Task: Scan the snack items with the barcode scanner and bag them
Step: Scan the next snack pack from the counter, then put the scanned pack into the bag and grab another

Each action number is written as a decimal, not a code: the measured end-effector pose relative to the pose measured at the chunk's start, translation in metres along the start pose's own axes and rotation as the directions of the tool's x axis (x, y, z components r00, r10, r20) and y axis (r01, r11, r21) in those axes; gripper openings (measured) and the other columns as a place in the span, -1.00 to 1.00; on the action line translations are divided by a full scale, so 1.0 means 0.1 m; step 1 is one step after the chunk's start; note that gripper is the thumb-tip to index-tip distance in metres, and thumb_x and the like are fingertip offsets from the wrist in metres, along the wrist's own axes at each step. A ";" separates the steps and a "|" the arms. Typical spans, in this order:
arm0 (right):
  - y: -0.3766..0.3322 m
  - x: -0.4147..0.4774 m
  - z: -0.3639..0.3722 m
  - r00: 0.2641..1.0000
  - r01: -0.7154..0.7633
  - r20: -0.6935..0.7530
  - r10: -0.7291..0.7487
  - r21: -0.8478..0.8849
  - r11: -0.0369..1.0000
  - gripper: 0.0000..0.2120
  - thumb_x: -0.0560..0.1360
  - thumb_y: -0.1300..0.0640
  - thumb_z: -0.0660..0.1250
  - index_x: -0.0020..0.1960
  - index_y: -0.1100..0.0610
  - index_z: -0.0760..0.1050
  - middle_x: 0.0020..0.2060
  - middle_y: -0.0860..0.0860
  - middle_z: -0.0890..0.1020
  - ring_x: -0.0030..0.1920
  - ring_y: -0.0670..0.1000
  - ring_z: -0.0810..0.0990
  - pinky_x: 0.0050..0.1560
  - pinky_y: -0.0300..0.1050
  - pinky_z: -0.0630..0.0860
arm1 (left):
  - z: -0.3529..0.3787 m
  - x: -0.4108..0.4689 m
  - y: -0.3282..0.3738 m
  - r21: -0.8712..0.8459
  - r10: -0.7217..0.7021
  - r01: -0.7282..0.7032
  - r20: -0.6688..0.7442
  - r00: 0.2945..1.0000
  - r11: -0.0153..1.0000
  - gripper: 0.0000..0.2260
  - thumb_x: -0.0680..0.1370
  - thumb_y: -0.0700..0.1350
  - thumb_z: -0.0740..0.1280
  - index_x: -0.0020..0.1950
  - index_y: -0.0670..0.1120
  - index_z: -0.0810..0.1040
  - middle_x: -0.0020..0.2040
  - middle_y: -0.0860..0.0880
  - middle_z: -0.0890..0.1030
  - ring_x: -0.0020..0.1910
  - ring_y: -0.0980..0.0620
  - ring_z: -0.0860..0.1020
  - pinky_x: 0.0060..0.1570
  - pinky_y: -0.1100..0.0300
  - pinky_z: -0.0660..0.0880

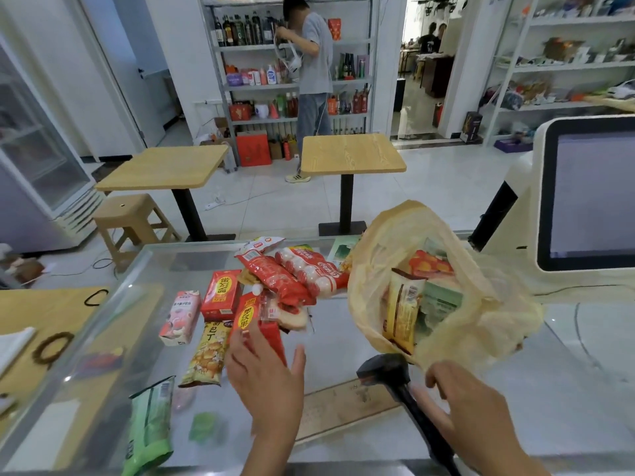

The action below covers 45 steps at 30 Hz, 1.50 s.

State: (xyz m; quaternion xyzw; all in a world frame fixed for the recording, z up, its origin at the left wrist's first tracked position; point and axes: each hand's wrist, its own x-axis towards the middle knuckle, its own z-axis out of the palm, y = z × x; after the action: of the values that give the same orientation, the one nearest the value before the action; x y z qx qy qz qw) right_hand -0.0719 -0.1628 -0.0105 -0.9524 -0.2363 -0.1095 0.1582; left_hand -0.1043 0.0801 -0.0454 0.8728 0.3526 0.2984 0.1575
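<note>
Not much body to go on, tbh: only the left hand [266,376] and the right hand [470,396] are shown, both left bare, and the forearms [271,455] behind them are seen bare too.

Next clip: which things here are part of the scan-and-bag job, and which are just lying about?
Job: barcode scanner, plastic bag, red box under the left hand, sausage packs, yellow packet, pink carton, green packet.
Lying about: wooden tables, stool, stocked shelves.
</note>
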 end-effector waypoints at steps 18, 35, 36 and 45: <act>-0.17 0.04 0.21 0.633 -0.761 0.746 0.204 0.554 0.338 -0.69 0.52 -0.03 0.35 -0.02 0.22 0.39 -0.52 0.04 0.41 -0.57 -0.02 0.34 -0.54 -0.17 0.29 | -0.41 -0.43 -0.24 -0.456 0.104 0.445 0.778 0.619 0.771 -0.53 0.42 0.05 0.45 0.31 0.02 0.51 0.07 0.09 0.62 -0.04 0.12 0.61 0.01 0.17 0.58; -0.35 -0.19 0.06 0.644 -0.765 0.722 0.254 0.612 0.199 -0.70 0.47 0.08 0.43 0.01 0.26 0.45 -0.41 0.09 0.47 -0.50 -0.01 0.43 -0.50 -0.18 0.35 | -0.32 -0.26 -0.46 -0.484 0.345 -0.005 0.617 0.707 0.875 -0.60 0.54 0.02 0.34 0.35 0.12 0.34 0.18 0.16 0.49 0.11 0.14 0.51 0.04 0.27 0.50; -0.40 -0.18 0.07 0.650 -0.760 0.713 0.263 0.618 0.202 -0.71 0.47 0.07 0.43 0.00 0.25 0.45 -0.43 0.08 0.46 -0.51 -0.02 0.42 -0.51 -0.20 0.34 | -0.32 -0.20 -0.47 -0.541 0.307 0.174 0.682 0.664 0.823 -0.71 0.56 -0.02 0.31 0.27 0.09 0.40 0.18 0.10 0.53 0.08 0.12 0.55 -0.01 0.29 0.52; -0.70 -0.11 0.13 0.657 -0.746 0.650 0.383 0.634 0.205 -0.64 0.44 0.04 0.47 0.08 0.22 0.45 -0.47 0.05 0.44 -0.53 -0.03 0.38 -0.52 -0.21 0.31 | -0.20 -0.16 -0.64 -0.184 0.673 -0.672 0.430 0.602 0.718 -0.37 0.36 0.41 0.21 0.26 0.01 0.48 0.17 -0.08 0.51 0.13 -0.09 0.50 -0.02 0.05 0.56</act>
State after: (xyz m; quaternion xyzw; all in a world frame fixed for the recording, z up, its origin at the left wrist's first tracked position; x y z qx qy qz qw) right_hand -0.1134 -0.1043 -0.0086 -0.7468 0.0937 0.2666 0.6020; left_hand -0.1594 0.1149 -0.0672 0.9852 -0.0507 0.1165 0.1152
